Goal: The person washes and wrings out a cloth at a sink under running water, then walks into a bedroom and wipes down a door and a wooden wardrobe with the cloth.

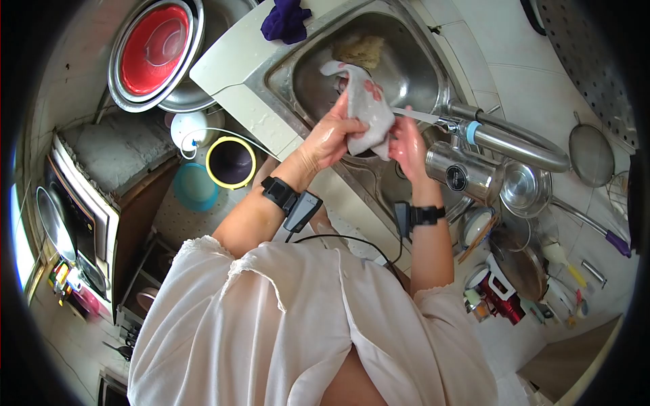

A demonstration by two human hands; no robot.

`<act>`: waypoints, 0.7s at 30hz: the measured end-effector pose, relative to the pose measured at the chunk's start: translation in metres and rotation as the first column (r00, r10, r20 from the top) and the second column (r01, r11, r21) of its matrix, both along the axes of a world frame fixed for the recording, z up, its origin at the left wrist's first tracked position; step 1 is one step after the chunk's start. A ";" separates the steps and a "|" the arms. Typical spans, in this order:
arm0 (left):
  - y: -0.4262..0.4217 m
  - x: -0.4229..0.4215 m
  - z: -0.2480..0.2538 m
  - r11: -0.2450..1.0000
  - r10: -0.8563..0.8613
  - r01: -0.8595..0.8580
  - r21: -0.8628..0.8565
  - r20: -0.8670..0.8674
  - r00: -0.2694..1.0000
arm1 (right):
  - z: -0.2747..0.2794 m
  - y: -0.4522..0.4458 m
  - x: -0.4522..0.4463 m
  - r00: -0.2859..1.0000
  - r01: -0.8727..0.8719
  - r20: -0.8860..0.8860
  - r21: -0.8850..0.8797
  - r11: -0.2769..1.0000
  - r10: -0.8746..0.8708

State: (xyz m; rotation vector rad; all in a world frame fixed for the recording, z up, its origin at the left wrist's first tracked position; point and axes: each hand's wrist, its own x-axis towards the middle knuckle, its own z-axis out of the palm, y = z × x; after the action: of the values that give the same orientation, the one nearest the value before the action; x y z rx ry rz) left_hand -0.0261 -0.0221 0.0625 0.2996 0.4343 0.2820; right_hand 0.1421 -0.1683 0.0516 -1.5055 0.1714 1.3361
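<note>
At the steel sink (409, 71), upper centre, gripping white cloth (371, 111) with left hand (332, 137), seemingly midway, unfinished; curling right hand (410, 150) alongside, unclear whether gripping.

White fabric with pink spots (370, 111) hides part of the left hand (332, 137); the right hand (407, 147) is slightly blurred. The round black label (456, 178) on the cylindrical steel vessel (481, 177) is too small to read.

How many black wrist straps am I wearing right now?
2: the left strap is around the wrist of the left hand, which holds the white cloth; the right strap is around the wrist of the right hand.
</note>
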 end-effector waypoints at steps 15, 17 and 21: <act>0.034 -0.037 0.000 0.994 0.082 -0.083 0.071 0.011 0.997 | 0.021 0.007 0.030 0.842 0.330 0.379 0.200 0.923 -0.383; 0.036 -0.041 -0.005 1.000 -0.015 0.015 0.016 0.001 1.000 | 0.020 0.004 0.032 0.881 0.291 0.315 0.225 0.930 -0.352; 0.026 -0.016 -0.022 0.925 -0.364 0.380 0.004 -0.281 0.888 | 0.026 0.004 0.003 0.915 0.327 0.136 0.304 0.895 -0.380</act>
State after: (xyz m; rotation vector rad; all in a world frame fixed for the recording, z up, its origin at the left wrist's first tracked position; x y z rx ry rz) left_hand -0.0425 0.0041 0.0408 0.4758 0.6327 -0.1275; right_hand 0.1452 -0.1638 0.0771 -1.2825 0.1240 0.8749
